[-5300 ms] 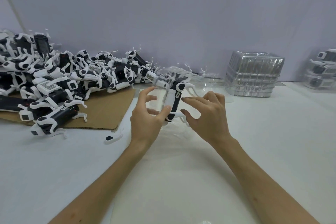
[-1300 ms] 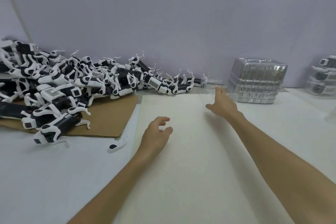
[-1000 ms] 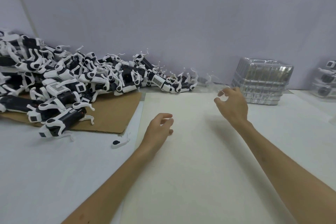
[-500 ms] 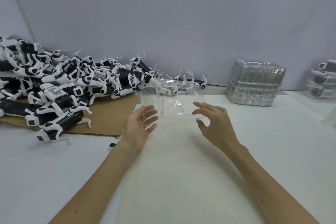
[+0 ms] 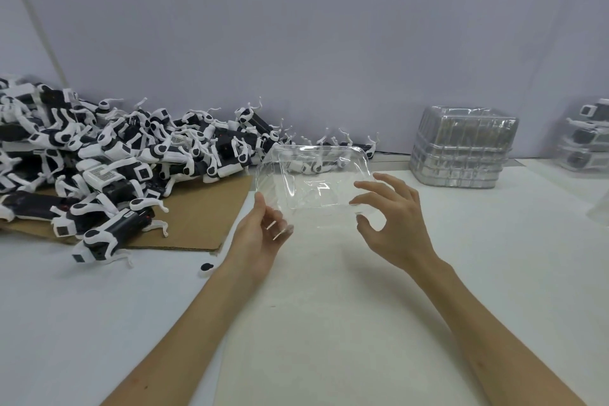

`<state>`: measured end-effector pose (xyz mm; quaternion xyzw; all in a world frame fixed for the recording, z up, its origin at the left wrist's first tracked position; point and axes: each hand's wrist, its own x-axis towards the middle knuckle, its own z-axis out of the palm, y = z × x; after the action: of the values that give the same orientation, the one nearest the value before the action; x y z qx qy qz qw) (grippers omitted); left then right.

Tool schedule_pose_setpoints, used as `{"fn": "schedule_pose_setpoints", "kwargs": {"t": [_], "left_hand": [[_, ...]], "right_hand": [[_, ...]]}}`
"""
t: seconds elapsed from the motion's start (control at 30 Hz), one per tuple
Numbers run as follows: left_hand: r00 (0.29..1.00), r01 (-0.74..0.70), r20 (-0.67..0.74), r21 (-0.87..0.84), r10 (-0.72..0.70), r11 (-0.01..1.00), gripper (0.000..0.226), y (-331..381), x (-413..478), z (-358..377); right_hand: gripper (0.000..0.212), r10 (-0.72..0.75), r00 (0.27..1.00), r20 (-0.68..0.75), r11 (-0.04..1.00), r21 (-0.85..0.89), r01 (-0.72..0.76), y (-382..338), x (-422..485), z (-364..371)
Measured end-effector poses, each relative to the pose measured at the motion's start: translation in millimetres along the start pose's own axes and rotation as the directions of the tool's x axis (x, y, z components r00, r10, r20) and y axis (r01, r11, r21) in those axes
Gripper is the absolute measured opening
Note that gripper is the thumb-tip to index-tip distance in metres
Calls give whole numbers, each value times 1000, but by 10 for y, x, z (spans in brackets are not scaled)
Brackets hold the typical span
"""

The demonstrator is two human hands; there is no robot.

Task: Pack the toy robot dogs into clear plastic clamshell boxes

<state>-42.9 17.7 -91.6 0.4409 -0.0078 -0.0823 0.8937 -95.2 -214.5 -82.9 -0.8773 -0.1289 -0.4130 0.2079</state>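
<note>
Head view: your left grip (image 5: 260, 234) pinches left edge of empty clear plastic clamshell box (image 5: 313, 188), held mid-frame above white desk (image 5: 329, 323). Right grip (image 5: 392, 217), fingers half curled, pinches its right corner. Black-and-white toy robot dogs (image 5: 115, 161) piled unpacked at left. Few packed boxes (image 5: 586, 142) at far right edge. Most packing likely left.

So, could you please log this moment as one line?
left hand: holds box | right hand: pinches box | box: empty, over mat | dogs: piled left, untouched
</note>
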Motion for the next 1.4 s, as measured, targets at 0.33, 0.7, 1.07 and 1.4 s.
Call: {"fn": "schedule_pose_setpoints", "kwargs": {"t": [0.33, 0.7, 1.07, 1.4], "left_hand": [[949, 17, -312, 165, 36, 986, 15, -19, 80, -101], [990, -113, -10, 534, 140, 838, 65, -42, -105, -6], [968, -206, 1, 583, 253, 786, 56, -185, -103, -14], [966, -185, -33, 600, 256, 778, 67, -220, 13, -49]], "right_hand": [[14, 11, 998, 63, 985, 170, -22, -67, 0, -24], [18, 292, 955, 58, 834, 474, -284, 27, 282, -56], [103, 239, 782, 576, 967, -68, -246, 645, 1497, 824], [125, 342, 638, 689, 898, -441, -6, 712, 2467, 1987]]}}
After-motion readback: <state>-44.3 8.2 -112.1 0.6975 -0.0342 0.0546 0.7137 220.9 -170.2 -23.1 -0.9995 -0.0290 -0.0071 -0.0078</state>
